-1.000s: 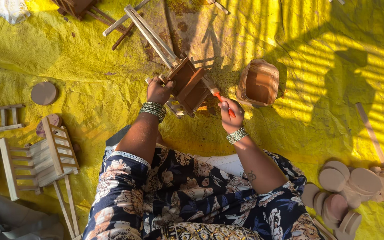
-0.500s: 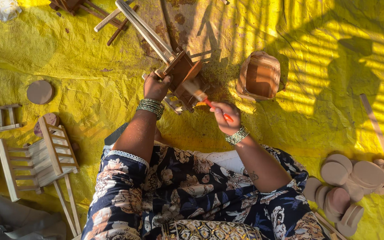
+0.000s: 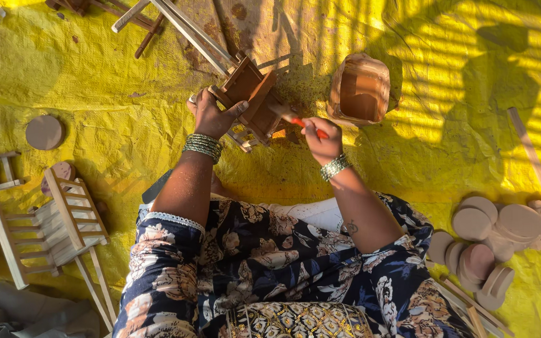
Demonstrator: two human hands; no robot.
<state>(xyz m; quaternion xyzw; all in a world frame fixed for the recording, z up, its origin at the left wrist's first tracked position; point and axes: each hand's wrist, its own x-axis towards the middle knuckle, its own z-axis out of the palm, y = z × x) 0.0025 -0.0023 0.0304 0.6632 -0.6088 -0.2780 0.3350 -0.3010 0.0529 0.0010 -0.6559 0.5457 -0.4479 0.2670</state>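
Ground sheet: a yellow tarpaulin (image 3: 95,106) covers the whole floor, crossed at the right by striped shadows and stained brown in the upper middle.
Person: seated on the sheet, seen from above, in dark flower-print clothing (image 3: 264,269), both forearms reaching forward.
Unpainted pieces: a pale slatted wooden frame (image 3: 45,225) lies at the person's left, with more slatted pieces at the left edge.
Discs: a heap of round wooden discs (image 3: 489,244) lies at the right; a single disc (image 3: 44,132) lies well apart at the left.
Worked piece: a small wooden frame part-coated brown (image 3: 252,94), with long pale legs running up to the left, is held tilted above the sheet in front of the person.
Paint pot: a brown-smeared container (image 3: 361,87) stands on the sheet just right of the worked piece.
Left hand: the left hand (image 3: 211,116), bangles at the wrist, is closed round the near edge of the brown frame, thumb on top.
Right hand: the right hand (image 3: 322,139) is curled tight on a red-handled brush (image 3: 295,120).
Brush: its tip touches the frame's brown side.
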